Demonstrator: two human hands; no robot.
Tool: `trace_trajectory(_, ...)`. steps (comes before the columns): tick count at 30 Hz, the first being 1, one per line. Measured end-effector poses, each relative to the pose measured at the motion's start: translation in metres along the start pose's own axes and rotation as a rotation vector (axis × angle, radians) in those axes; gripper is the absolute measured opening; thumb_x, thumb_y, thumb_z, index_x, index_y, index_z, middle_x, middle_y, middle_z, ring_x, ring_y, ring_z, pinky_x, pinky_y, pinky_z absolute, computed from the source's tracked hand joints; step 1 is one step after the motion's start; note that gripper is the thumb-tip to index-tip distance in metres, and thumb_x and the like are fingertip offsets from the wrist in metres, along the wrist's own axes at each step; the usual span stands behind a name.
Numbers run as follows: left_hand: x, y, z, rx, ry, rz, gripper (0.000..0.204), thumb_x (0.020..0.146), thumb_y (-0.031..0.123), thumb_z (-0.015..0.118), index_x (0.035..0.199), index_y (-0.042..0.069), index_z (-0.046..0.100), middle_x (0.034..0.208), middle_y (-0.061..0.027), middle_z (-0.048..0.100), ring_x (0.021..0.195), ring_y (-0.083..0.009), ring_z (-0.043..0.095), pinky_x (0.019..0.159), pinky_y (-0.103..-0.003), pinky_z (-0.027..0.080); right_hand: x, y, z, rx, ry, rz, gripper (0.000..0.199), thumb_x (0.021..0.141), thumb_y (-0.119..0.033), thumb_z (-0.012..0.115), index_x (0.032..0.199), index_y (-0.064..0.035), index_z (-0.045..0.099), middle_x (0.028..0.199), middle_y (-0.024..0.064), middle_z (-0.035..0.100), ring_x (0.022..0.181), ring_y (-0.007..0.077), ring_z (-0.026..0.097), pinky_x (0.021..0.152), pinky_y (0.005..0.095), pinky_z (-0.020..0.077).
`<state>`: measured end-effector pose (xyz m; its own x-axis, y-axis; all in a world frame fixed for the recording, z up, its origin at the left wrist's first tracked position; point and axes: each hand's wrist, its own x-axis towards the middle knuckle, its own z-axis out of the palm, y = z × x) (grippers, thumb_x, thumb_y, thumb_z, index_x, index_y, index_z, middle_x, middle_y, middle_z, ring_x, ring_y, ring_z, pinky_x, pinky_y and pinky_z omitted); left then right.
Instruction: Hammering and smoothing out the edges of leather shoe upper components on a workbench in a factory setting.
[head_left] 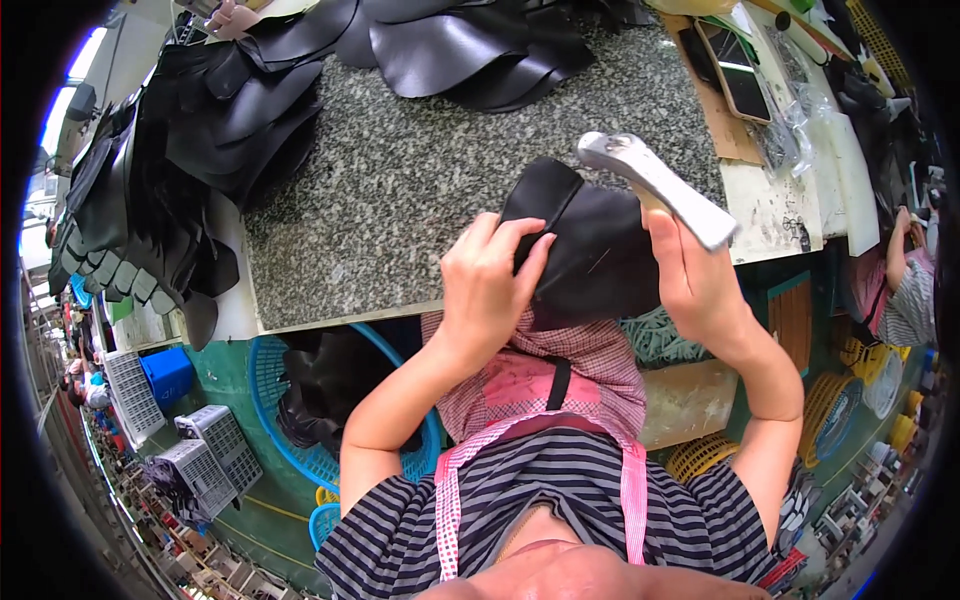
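My left hand [487,280] pinches and presses a black leather piece [590,250] against the front edge of a speckled granite slab [400,170]. My right hand [690,270] grips a silver metal hammer-like tool [655,185], its head raised above the leather, and also steadies the leather's right side. The leather piece is folded, with a seam running up its upper part.
Stacks of black leather pieces [220,120] crowd the left and far edges of the slab. A phone [735,70] lies on cardboard at the right. A blue basket [310,400] with dark pieces stands below the table; grey crates [200,455] sit on the floor at left. Another person [905,285] sits at the right.
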<state>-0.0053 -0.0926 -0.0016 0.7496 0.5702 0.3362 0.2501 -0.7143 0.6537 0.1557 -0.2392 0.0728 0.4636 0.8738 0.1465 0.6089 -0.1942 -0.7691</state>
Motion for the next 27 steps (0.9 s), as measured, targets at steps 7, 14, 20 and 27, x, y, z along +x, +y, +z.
trace_trajectory(7,0.013,0.001,0.004,-0.127,-0.062,0.049,0.015,0.081,0.001,0.081,0.094,0.005,0.076,0.081,-0.0088,0.065,0.069,-0.0238,0.065,0.061,-0.034,0.049,-0.016,0.047,0.013,0.041,-0.126,0.130,0.027,0.105,-0.013,0.050,0.121,0.0088,0.054,0.073,0.0275,0.062,0.072,0.0482,0.065,0.065,0.0544,0.0502)
trace_trajectory(14,0.025,0.007,-0.010,-0.088,-0.179,-0.054,0.018,0.081,0.008,0.084,0.098,0.005,0.078,0.083,-0.0085,0.067,0.073,-0.0246,0.068,0.063,-0.035,0.053,-0.017,0.057,0.015,0.068,-0.134,0.071,0.031,0.106,-0.014,0.048,0.126,0.0104,0.052,0.073,0.0269,0.062,0.071,0.0481,0.064,0.063,0.0534,0.0494)
trace_trajectory(20,0.028,0.004,-0.011,-0.141,-0.215,-0.184,0.021,0.079,0.012,0.086,0.097,0.003,0.078,0.088,-0.0095,0.073,0.074,-0.0226,0.070,0.066,-0.033,0.054,-0.017,0.062,0.016,0.068,-0.131,0.030,0.030,0.106,-0.013,0.048,0.124,0.0101,0.051,0.071,0.0256,0.062,0.069,0.0470,0.065,0.061,0.0517,0.0489)
trace_trajectory(27,0.029,0.007,-0.016,-0.148,-0.274,-0.307,0.022,0.078,0.014,0.086,0.096,0.004,0.078,0.089,-0.0102,0.073,0.077,-0.0237,0.071,0.070,-0.034,0.054,-0.005,0.039,0.000,0.070,-0.123,0.020,0.022,0.104,-0.009,0.050,0.119,0.0066,0.052,0.068,0.0232,0.059,0.068,0.0455,0.065,0.060,0.0500,0.0488)
